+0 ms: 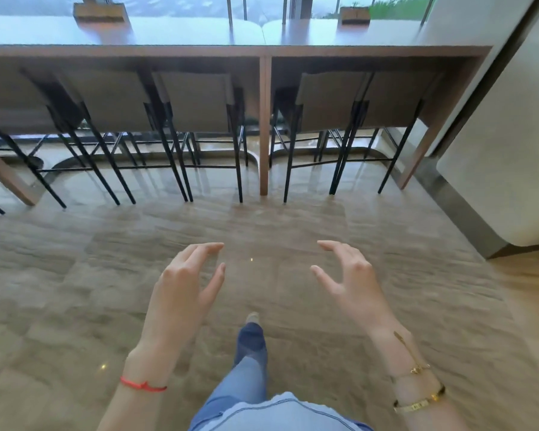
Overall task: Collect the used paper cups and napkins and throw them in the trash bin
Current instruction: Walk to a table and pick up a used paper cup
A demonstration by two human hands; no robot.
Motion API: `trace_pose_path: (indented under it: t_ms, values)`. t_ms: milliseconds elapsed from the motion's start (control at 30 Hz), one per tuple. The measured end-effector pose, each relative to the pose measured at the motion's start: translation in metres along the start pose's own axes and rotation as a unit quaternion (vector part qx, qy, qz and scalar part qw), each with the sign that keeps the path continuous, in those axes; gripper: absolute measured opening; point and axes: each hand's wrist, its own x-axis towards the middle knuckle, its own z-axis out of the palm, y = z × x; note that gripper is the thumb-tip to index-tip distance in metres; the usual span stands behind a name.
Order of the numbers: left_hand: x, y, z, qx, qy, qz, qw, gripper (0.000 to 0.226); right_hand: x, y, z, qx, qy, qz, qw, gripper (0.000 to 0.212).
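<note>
Leg: a blue denim trouser leg (pixel 249 365) is seen stepping forward between the two arms.
Wrists: a thin red string bracelet (pixel 143 385) is worn on the left, gold metal bracelets (pixel 419 399) on the right.
Hands: the left hand (pixel 184 284) and right hand (pixel 352 275) are held out apart above the floor, fingers spread and loosely bent, with nothing gripped.
Floor: glossy beige stone tiles (pixel 75 275) are crossed by window reflections.
Seating: five grey-backed stools with thin black metal legs (pixel 199 107) are tucked under the table.
Table: a long brown wooden table (pixel 199 34) is set along the window; two small wooden boxes (pixel 100 10) are stood on it.
Task items: no cups, napkins or bin are seen in view.
</note>
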Motion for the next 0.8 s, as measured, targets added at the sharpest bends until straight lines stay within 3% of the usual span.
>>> trace_pose_path:
  t_ms: [467, 800]
  values:
    - [0.265, -0.035, 0.048, 0.017, -0.064, 0.073, 0.995, 0.035, 0.22, 0.026, 0.025, -0.008, 0.067, 0.051, 0.996, 0.045]
    - [0.384, -0.017, 0.094, 0.013, -0.147, 0.159, 0.976, 0.032, 0.283, 0.049, 0.013, -0.014, 0.112, 0.131, 0.985, 0.042]
